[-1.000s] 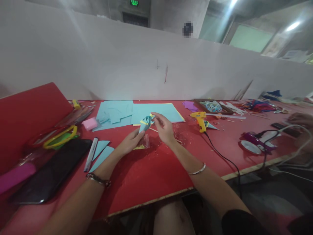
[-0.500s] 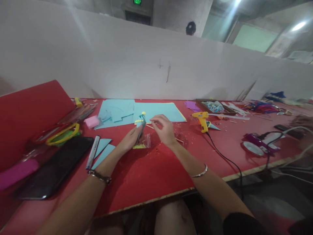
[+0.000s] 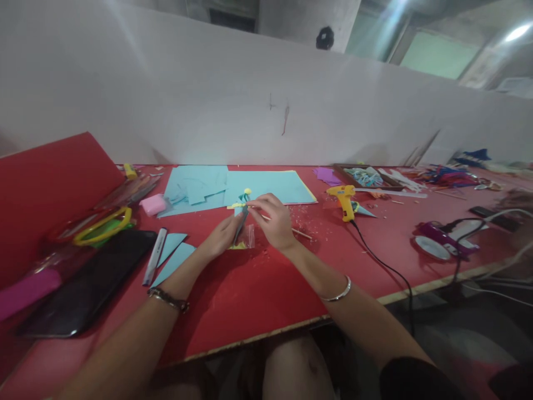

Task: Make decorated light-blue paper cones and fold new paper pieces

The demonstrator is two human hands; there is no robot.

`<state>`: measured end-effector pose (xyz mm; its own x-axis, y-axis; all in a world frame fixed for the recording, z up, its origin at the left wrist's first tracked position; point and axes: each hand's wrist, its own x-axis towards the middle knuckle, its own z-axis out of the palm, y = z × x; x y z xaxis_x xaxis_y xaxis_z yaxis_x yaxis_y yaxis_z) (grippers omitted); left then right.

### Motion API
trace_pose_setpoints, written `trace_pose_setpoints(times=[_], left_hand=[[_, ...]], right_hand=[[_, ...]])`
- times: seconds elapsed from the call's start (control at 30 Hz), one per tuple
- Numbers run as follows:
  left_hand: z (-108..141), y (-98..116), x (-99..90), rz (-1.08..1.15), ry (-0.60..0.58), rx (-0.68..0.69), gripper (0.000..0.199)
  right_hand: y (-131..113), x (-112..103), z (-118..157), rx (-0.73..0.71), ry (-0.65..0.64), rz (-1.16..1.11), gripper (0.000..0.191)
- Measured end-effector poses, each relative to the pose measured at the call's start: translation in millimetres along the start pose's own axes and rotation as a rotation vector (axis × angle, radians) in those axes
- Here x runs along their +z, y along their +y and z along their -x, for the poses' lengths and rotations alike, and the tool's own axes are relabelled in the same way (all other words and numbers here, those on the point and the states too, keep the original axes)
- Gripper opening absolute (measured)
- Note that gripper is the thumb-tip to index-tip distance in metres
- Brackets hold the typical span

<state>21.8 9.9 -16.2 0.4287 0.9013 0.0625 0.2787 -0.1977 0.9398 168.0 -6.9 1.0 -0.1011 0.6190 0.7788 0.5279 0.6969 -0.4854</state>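
A small blue paper cone point(image 3: 239, 211) with a yellow beaded trim and a yellow ball on top is pinched in my left hand point(image 3: 224, 235), above the red table. My right hand point(image 3: 275, 223) has thumb and index finger brought together at the trim's right side. Anything between those fingertips is too small to make out. Under the cone lies a small clear plastic bag point(image 3: 249, 238) with yellow bits. Large blue sheets point(image 3: 266, 187) lie behind the hands.
A yellow glue gun point(image 3: 343, 201) with a black cable stands at right, near another small cone point(image 3: 365, 210). Farther right are a tray point(image 3: 389, 180) and a purple device point(image 3: 433, 236). A marker point(image 3: 155, 256), blue cut pieces point(image 3: 177, 264) and a black phone-like slab point(image 3: 89, 286) lie at left.
My right hand has moved left, bringing its fingertips to the trimmed cone. My left hand still holds the cone. The view has shifted slightly.
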Motion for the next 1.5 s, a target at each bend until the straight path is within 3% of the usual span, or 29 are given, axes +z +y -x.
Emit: trace_pose_setpoints(times=[0.4, 0.7, 0.9, 1.07, 1.27, 1.5], left_hand=[[2.9, 7.3, 2.0, -0.025, -0.032, 0.037, 0.049], [1.8, 5.2, 3.0, -0.005, -0.019, -0.003, 0.046], [2.9, 6.2, 1.7, -0.01, -0.065, 0.046, 0.047], [2.1, 1.7, 1.7, 0.022, -0.086, 0.065, 0.045], [0.6, -1.4, 2.2, 0.049, -0.084, 0.064, 0.046], [0.4, -0.8, 2.1, 0.056, -0.097, 0.051, 0.047]], right_hand=[[0.2, 2.0, 0.4, 0.049, 0.031, -0.017, 0.007], [-2.5, -0.5, -0.1, 0.027, -0.019, -0.094, 0.016], [4.8, 7.9, 1.5, 0.31, 0.12, -0.302, 0.026], [16.7, 21.8, 3.2, 0.592, -0.03, -0.64, 0.032], [10.1, 21.9, 4.2, 0.649, -0.184, -0.842, 0.028], [6.8, 17.1, 1.0, 0.736, -0.168, -0.985, 0.019]])
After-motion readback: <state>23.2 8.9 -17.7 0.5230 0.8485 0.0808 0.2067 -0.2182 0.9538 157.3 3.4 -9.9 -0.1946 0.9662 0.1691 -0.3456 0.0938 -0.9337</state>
